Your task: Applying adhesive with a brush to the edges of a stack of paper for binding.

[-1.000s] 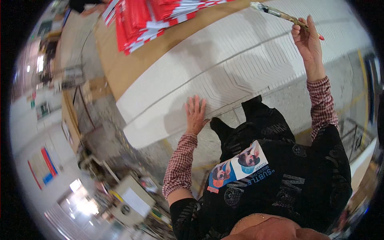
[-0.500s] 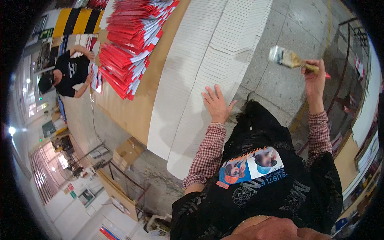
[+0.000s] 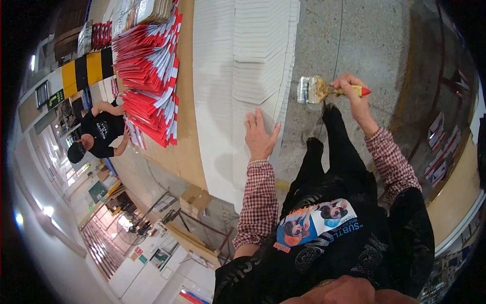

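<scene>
My left hand [image 3: 261, 139] lies flat with its fingers spread on a long row of overlapping white paper sheets [image 3: 215, 96], whose stepped edges run away from me along the table. In my right hand [image 3: 353, 93] is a flat paintbrush [image 3: 319, 90], gripped by its handle, which has a red tip. Its bristle end points left, toward the right edge of the sheets, and hangs over the floor beside the table. A gap separates the brush from the sheets.
Fanned piles of red and white folded pieces [image 3: 147, 71] cover the tan table's [image 3: 185, 121] far left part. Across it a person in black [image 3: 101, 129] handles the pieces. Cardboard boxes [image 3: 195, 200] stand on the floor at lower left. A tan board [image 3: 458, 177] is at right.
The brush has come left and slightly nearer, closer to the sheets, and its handle's red tip now shows. My left hand stays on the sheets. The whole view has turned somewhat.
</scene>
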Action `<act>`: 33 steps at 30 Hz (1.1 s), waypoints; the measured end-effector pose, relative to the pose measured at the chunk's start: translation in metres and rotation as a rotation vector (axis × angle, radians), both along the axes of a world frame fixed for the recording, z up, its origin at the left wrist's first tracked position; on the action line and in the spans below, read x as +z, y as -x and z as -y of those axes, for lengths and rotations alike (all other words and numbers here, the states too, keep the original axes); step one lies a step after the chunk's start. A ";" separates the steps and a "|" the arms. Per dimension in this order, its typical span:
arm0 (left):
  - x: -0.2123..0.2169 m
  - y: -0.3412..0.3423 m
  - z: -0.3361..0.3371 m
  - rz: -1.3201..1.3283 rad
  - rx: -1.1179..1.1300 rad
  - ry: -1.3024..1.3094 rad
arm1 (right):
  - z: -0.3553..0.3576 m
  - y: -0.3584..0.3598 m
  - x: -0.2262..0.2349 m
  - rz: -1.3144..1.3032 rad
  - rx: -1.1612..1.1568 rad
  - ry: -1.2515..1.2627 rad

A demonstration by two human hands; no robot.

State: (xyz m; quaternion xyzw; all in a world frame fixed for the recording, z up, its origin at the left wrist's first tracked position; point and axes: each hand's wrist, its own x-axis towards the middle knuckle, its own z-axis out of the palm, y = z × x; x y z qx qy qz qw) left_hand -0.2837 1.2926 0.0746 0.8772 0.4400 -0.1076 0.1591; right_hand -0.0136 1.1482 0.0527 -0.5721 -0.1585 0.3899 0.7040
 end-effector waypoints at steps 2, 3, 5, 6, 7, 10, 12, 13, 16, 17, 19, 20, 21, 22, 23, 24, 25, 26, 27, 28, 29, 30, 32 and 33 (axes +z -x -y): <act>-0.003 -0.002 0.006 -0.034 0.002 -0.058 | 0.003 0.001 -0.001 0.051 0.001 -0.016; -0.006 -0.004 0.010 -0.058 0.005 -0.086 | 0.006 0.002 -0.002 0.076 -0.018 -0.054; -0.016 -0.008 0.020 -0.038 0.034 -0.166 | 0.019 0.006 -0.002 0.050 -0.024 -0.026; -0.021 -0.008 0.027 -0.022 0.061 -0.205 | 0.026 0.009 -0.002 0.029 -0.045 0.017; -0.027 -0.006 0.033 -0.040 0.070 -0.211 | 0.032 0.013 -0.002 0.020 -0.065 0.015; -0.032 0.024 0.059 0.076 0.172 -0.188 | 0.046 0.029 -0.002 0.041 -0.108 -0.012; -0.019 0.065 0.091 -0.058 0.229 -0.108 | 0.054 0.043 -0.001 0.056 -0.100 -0.030; -0.015 0.085 0.098 -0.047 0.217 -0.144 | 0.057 0.052 -0.001 0.063 -0.107 -0.046; -0.016 0.129 0.108 -0.171 0.216 -0.129 | 0.067 0.086 0.001 0.095 -0.125 -0.069; -0.021 0.134 0.106 -0.101 0.179 -0.153 | 0.073 0.100 0.003 0.104 -0.132 -0.055; -0.022 0.148 0.106 -0.028 0.144 -0.164 | 0.083 0.130 0.005 0.101 -0.155 -0.058; -0.022 0.151 0.100 -0.039 0.105 -0.136 | 0.085 0.139 0.006 0.090 -0.207 -0.047; -0.020 0.154 0.095 -0.030 0.052 -0.115 | 0.089 0.151 0.008 0.113 -0.244 -0.033; -0.017 0.157 0.091 -0.045 0.057 -0.108 | 0.090 0.160 0.009 0.122 -0.232 -0.047; -0.012 0.158 0.086 -0.058 0.033 -0.074 | 0.090 0.168 0.010 0.091 -0.226 -0.053; -0.008 0.158 0.081 -0.066 0.007 -0.030 | 0.088 0.174 0.011 0.064 -0.241 -0.057; -0.004 0.158 0.077 -0.063 0.007 -0.042 | 0.085 0.179 0.011 0.116 -0.221 -0.067; 0.000 0.158 0.073 -0.079 0.001 -0.012 | 0.081 0.181 0.011 0.107 -0.204 -0.051; 0.003 0.158 0.070 -0.086 -0.012 0.025 | 0.077 0.182 0.010 0.151 -0.160 -0.048; 0.005 0.157 0.067 -0.101 0.001 0.024 | 0.072 0.182 0.009 0.195 -0.124 -0.039; 0.007 0.157 0.065 -0.096 -0.001 0.050 | 0.068 0.181 0.009 0.195 -0.117 -0.047; 0.009 0.157 0.063 -0.078 -0.015 0.078 | 0.066 0.179 0.009 0.194 -0.106 -0.066; 0.011 0.157 0.061 -0.087 -0.019 0.098 | 0.062 0.176 0.008 0.237 -0.064 -0.041; 0.011 0.157 0.060 -0.058 -0.023 0.124 | 0.060 0.175 0.008 0.225 -0.053 -0.054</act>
